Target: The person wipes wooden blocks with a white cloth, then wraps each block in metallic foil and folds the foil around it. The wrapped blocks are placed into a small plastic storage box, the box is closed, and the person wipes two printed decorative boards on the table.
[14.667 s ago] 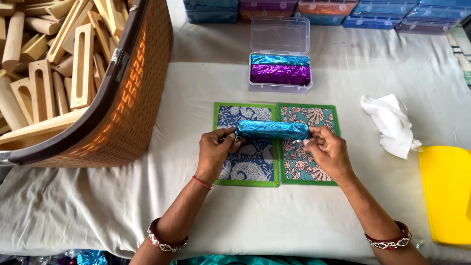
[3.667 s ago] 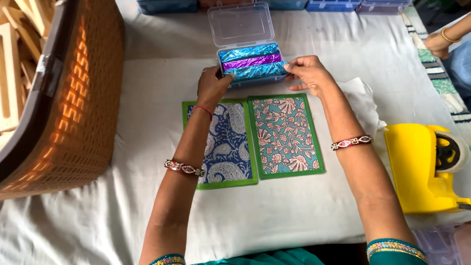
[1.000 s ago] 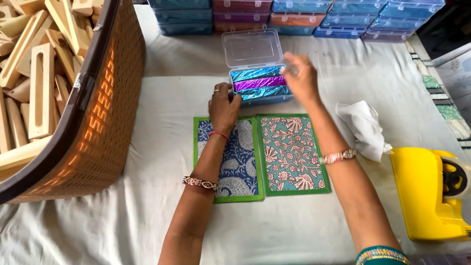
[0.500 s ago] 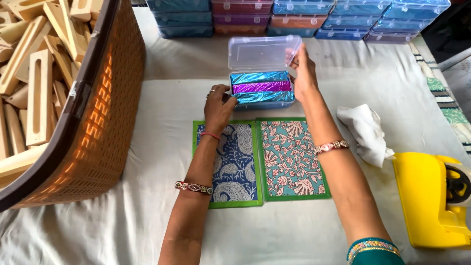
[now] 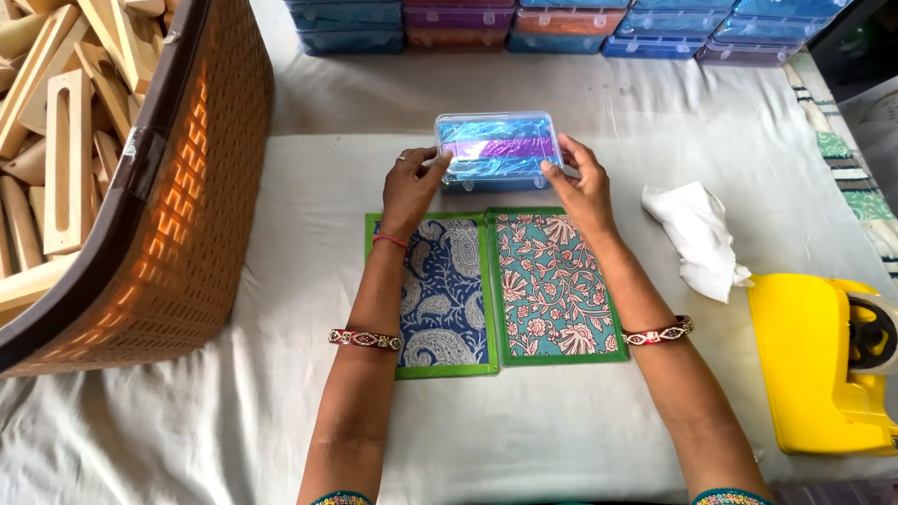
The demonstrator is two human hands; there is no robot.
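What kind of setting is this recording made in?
Probably a small hand-packing workbench. Both hands grip a clear plastic box of foil-wrapped pieces; matching filled boxes are stacked behind, and a brown woven basket holds cut wooden pieces.

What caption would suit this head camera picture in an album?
Both hands, left hand and right hand, press the lid of a clear plastic box of foil-wrapped rolls.

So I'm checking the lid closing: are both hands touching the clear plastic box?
Touching. The head view shows the left hand with fingers on the left end of the clear plastic box, and the right hand pressing its right end.
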